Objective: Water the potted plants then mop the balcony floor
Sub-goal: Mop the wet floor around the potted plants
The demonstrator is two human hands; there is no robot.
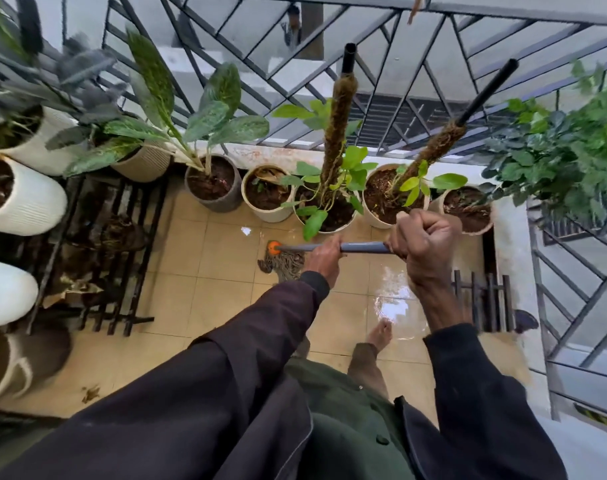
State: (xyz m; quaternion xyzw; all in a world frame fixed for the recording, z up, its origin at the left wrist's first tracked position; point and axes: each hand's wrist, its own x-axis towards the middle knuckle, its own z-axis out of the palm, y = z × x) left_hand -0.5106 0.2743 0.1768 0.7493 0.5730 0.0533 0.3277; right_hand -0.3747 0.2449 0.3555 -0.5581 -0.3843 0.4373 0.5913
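The mop handle (362,247) is gripped by both hands and is held nearly level across the middle of the view. The left hand (324,259) is curled round the lower part of the handle, close to the orange collar (273,247); the right hand (425,237) is closed in a fist round the upper end. The stringy mop head (284,264) is laid on the beige floor tiles (198,271), just in front of the row of pots. A wet, shining patch (394,299) is seen on the tiles to the right of the mop head, and a bare foot (381,336) is planted at its near edge. 5 potted plants (323,188) are lined up along the railing (416,81): a grey pot (226,202), a cream pot (271,213), 2 pots fitted with moss poles (336,119) and a further pot (489,220) at the right. Dark soil is seen in each. A black metal rack (122,244) is set at the left, with white ribbed pots (32,202) above it. A dry leaf (90,393) is seen on the floor at the lower left
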